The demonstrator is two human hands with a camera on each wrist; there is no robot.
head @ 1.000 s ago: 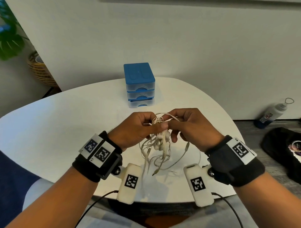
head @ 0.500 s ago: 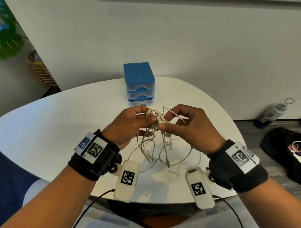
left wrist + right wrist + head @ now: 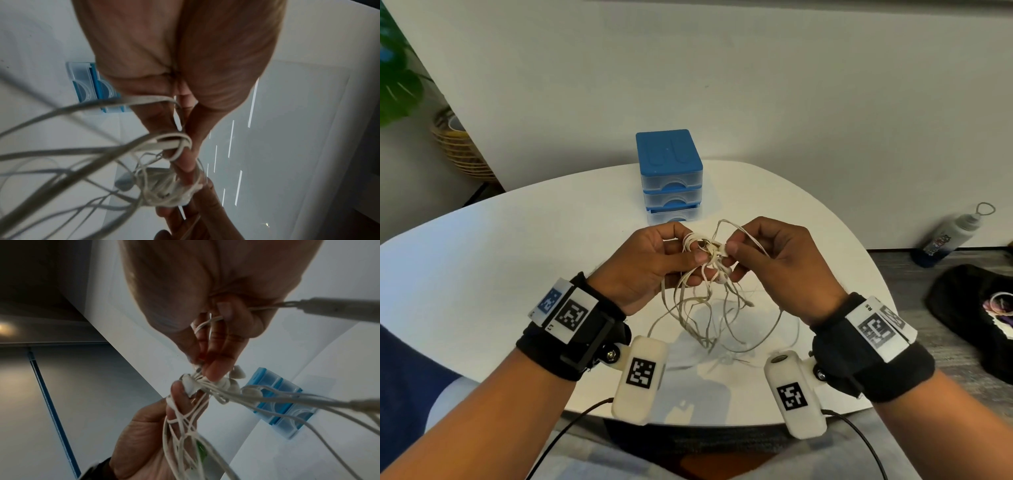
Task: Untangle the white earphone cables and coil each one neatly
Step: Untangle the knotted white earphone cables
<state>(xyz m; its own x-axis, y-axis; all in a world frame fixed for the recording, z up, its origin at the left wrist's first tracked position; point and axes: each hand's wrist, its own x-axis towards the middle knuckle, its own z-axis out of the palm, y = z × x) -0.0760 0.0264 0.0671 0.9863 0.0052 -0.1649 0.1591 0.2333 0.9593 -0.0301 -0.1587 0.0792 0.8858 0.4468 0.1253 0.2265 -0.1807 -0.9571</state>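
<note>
Hands (image 3: 654,263) (image 3: 784,263) pinch tangled white earphone cables (image 3: 709,253).

1. Left hand (image 3: 650,263) is raised above the table (image 3: 482,274), thumb and fingers curled, pinching the tangled earphone cables (image 3: 709,253).
2. Right hand (image 3: 774,260) faces it just beside, fingertips pinching the same knot, both wrists angled inward.
</note>
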